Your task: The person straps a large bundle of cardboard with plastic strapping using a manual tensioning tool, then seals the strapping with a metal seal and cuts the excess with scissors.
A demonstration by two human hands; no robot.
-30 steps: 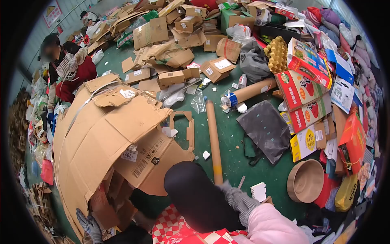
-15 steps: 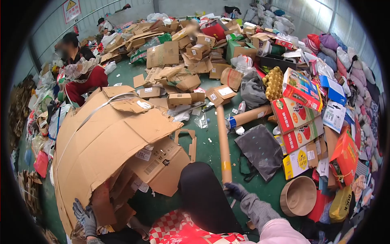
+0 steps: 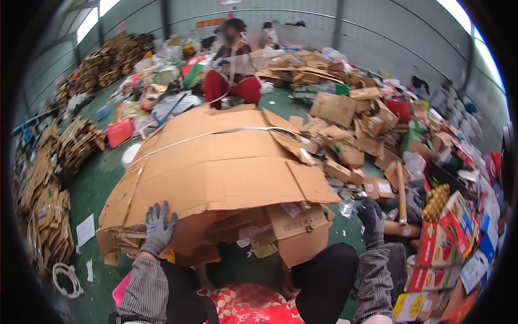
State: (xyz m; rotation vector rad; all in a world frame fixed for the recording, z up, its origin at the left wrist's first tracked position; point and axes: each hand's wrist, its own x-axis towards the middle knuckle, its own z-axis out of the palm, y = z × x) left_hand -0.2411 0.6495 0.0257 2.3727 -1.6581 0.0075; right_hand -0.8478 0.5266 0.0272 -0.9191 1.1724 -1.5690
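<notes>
**At the bundle's near edge: left hand spread on the cardboard, right hand off to the side**

Here's the left hand [image 3: 158, 229], in a grey glove, palm down on the near left part of the bundle [image 3: 216, 170], fingers fanned apart and pointing away from the wearer. The checked sleeve [image 3: 143, 289] rises behind it, wrist close to straight. And the bundle itself! It sits right in front of the wearer, broad and bulging, a pale strap [image 3: 216, 132] running across its top, torn flaps and smaller pieces poking out below the near edge.

Over to the right hand [image 3: 372, 218], in a dark glove: it's up beyond the bundle's right corner, apart from the cardboard, forearm reaching forward, fingertips pointing away. Whether those fingers are parted or closed, I cannot tell. Nearest to it on the outer side, the tube [image 3: 401, 194] leans among the boxes, with the egg tray [image 3: 436, 204] further right. Across the bundle, a person in red trousers [image 3: 245, 90] sits facing this way.
</notes>
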